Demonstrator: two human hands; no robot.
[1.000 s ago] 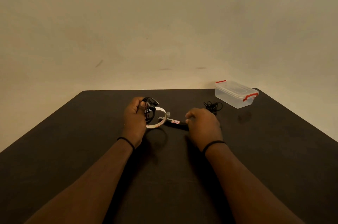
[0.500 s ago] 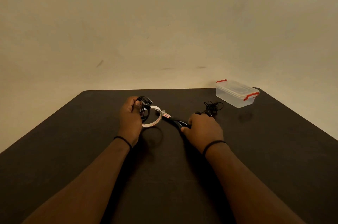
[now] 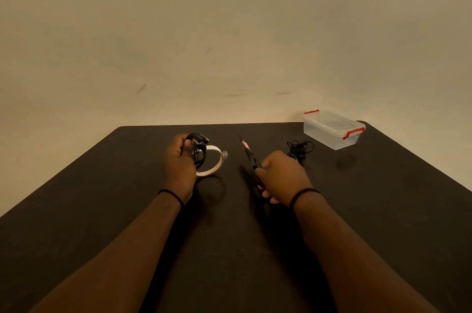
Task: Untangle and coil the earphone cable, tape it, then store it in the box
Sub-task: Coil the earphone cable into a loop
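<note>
My left hand (image 3: 179,162) grips a coiled black earphone cable (image 3: 197,148) together with a white roll of tape (image 3: 213,161), a short tab of tape sticking out at the roll's far right. My right hand (image 3: 280,174) holds black scissors (image 3: 249,155) by the handles, blades pointing away and up to the left, clear of the roll. A second, tangled black earphone cable (image 3: 298,148) lies on the dark table (image 3: 102,197) just beyond my right hand. The clear plastic box (image 3: 332,130) with red clips stands lidded at the far right corner.
A plain beige wall rises behind the table's far edge. The table's left and right edges run diagonally toward me. The box sits close to the far right corner's edge.
My right hand has picked up the scissors and drawn them back to the right, away from the tape roll. My left hand has kept hold of the coil and roll.
</note>
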